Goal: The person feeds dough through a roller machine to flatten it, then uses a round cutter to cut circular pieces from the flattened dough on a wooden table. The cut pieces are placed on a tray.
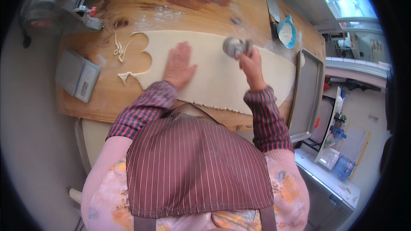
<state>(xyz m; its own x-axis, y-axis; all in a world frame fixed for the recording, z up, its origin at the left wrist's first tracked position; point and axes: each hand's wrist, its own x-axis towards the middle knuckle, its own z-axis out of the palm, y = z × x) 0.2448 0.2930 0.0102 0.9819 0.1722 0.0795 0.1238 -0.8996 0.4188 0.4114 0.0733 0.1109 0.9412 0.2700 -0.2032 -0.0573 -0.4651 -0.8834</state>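
Observation:
A wide sheet of rolled dough (210, 73) lies across the wooden table in front of me. Flat on its left part rests my left hand (181, 65), holding nothing, its thumb apart from the fingers. My right hand (252, 67) grips a metal dough cutter (231, 47) with rounded ends over the right part of the sheet. Motion blurs the cutter, and I cannot tell whether it touches the dough. Round bites are cut from the sheet's left edge. Thin dough scraps (120, 50) lie beside that edge.
A digital scale (85, 81) stands at the left of the wooden table (205, 12), below a clamped machine (48, 4). At the far right are a cleaver (272, 8) and a blue scoop (292, 42) holding flour. A metal baking tray (291, 112) borders the dough's right end.

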